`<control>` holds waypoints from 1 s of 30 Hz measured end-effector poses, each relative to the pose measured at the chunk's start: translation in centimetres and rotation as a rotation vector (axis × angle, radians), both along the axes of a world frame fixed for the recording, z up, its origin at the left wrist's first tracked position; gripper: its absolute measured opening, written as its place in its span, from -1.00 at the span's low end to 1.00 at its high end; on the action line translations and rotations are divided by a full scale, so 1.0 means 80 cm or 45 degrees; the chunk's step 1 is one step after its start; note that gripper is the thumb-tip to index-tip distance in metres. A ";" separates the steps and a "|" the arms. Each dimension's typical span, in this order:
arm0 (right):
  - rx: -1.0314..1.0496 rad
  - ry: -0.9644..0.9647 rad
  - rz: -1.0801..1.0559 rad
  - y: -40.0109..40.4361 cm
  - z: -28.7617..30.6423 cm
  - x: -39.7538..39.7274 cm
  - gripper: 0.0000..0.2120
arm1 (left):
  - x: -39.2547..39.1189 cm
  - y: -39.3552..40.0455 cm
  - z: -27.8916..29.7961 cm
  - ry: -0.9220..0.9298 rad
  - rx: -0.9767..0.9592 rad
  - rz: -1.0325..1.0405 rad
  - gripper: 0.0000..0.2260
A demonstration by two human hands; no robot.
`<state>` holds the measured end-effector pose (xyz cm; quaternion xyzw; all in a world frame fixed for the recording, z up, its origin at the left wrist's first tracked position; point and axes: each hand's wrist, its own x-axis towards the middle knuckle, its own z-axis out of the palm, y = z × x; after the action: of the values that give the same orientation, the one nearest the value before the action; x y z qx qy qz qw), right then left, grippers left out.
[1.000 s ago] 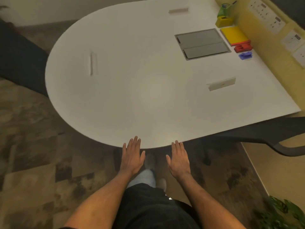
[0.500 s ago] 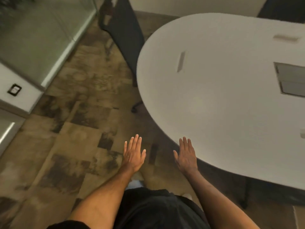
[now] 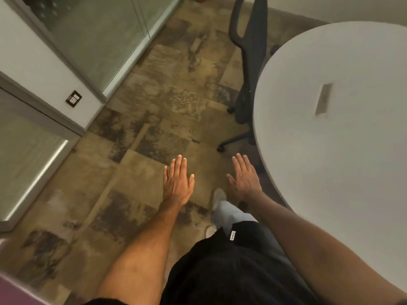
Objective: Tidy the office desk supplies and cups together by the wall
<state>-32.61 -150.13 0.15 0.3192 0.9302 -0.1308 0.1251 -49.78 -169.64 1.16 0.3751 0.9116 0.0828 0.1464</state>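
My left hand (image 3: 178,180) is held out flat over the floor, fingers straight, holding nothing. My right hand (image 3: 245,178) is also flat and empty, just left of the rounded end of the white desk (image 3: 330,150). Neither hand touches the desk. No desk supplies or cups are in view; only the bare left end of the desk shows, with a grey slot (image 3: 323,99) in its top.
A dark office chair (image 3: 250,62) stands at the desk's far left side. Glass partitions (image 3: 94,38) and a white wall with a small switch plate (image 3: 73,98) run along the left. Patterned brown carpet (image 3: 154,119) fills the middle.
My view has swung left, away from the wall side of the desk; the coloured supplies have left the frame. Both hands stayed flat and empty and now hover over the floor, not the desk edge.
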 end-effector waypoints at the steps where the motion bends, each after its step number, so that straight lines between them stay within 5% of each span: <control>1: 0.006 0.006 0.014 0.008 -0.003 -0.027 -0.35 | -0.022 0.001 -0.004 0.007 0.003 0.000 -0.41; 18: -0.177 0.070 -0.091 0.182 -0.012 -0.466 -0.33 | -0.458 0.165 -0.015 0.051 0.061 0.065 -0.39; 30: -0.059 0.170 -0.350 0.394 -0.012 -0.705 -0.30 | -0.727 0.424 -0.017 -0.003 -0.008 -0.234 -0.37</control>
<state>-89.00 -118.59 -0.83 0.4311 0.8808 -0.1891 0.0513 -107.93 -135.70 -0.24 0.4565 0.8735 0.0666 0.1555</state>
